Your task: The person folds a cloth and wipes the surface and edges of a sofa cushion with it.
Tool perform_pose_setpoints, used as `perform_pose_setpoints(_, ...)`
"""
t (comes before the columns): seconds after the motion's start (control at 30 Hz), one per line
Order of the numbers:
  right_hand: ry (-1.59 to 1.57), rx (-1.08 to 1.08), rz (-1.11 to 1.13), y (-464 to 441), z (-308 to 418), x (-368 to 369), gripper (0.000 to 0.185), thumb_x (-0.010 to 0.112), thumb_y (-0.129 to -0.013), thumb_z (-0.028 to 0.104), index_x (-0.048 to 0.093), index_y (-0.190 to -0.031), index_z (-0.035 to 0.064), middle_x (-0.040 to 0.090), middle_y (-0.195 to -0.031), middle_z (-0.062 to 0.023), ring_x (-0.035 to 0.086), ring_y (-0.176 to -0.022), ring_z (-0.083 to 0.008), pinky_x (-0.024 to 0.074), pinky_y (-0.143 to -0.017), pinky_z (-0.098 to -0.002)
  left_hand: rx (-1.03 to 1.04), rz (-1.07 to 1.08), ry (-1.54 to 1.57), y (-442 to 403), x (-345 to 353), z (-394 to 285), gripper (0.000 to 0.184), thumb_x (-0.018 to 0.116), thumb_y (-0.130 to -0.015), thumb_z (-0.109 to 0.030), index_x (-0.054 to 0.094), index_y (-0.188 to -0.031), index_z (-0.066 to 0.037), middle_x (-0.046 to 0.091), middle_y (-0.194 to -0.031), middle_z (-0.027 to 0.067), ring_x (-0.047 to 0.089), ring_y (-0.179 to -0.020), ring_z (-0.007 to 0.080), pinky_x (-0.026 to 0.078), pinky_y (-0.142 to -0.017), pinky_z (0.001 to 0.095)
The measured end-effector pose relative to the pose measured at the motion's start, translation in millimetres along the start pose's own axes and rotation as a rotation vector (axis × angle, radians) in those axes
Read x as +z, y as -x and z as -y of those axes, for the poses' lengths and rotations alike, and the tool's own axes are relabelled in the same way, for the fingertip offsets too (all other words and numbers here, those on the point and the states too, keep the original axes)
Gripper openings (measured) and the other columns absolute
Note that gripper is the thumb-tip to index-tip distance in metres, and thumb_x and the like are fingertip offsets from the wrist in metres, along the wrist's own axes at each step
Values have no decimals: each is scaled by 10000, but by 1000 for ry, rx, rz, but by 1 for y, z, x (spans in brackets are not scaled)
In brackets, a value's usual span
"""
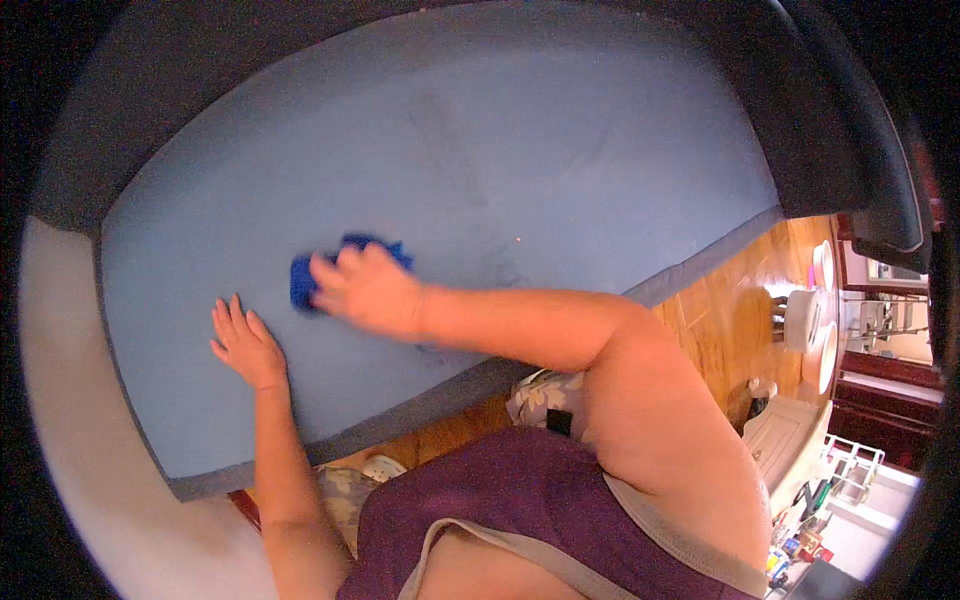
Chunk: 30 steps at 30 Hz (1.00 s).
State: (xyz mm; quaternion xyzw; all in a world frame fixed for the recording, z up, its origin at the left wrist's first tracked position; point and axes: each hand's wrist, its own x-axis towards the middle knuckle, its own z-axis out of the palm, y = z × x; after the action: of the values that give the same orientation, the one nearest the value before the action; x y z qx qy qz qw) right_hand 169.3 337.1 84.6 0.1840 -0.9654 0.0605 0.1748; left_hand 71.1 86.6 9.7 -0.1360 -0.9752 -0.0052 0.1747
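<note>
One blue cloth (302, 284), long axis roughly sideways, right hand (370, 288) gripping it, left hand (247, 346) spread

A person wears a sleeveless purple top (470, 485) edged with wide grey-beige trim (655, 510). Below it show greyish bottoms (535, 392) with a pale floral print, a small black rectangle (559, 421) against the fabric, and a whitish shoe (383, 467).

The sofa (620, 120) is bounded at its left end by a pale wall (70, 330); right of it, the glossy wood floor (735, 295) is occupied by white stools (803, 308) and a cream cabinet (785, 432).
</note>
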Motion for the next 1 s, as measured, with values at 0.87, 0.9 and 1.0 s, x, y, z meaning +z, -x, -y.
perform_pose_setpoints(0.87, 138, 437, 232, 187, -153, -85, 192, 572, -798, 143, 649, -974, 152, 558, -1163, -108, 557, -955, -317, 483, -796, -414, 21, -49, -7, -6, -3, 6, 402, 348, -978, -306, 478, -1313, -127, 393, -1429, 101, 335, -1336, 252, 235, -1044, 541)
perform_pose_setpoints(0.9, 342, 535, 208, 215, -181, -101, 262, 559, -799, 100, 636, -1042, 158, 581, -1120, -113, 578, -918, -333, 491, -785, -418, 28, -47, -8, -5, -2, 7, 402, 348, -978, -306, 478, -1313, -127, 393, -1429, 101, 335, -1336, 252, 235, -1044, 541)
perform_pose_setpoints(1.0, 429, 1016, -94, 305, -231, -127, 542, 557, -756, 2, 532, -1265, 186, 514, -1253, -165, 518, -1031, -378, 443, -899, -447, 64, -135, -19, -8, -2, 1, 373, 395, -963, -280, 499, -1283, -121, 434, -1384, 121, 376, -1298, 271, 257, -1025, 539)
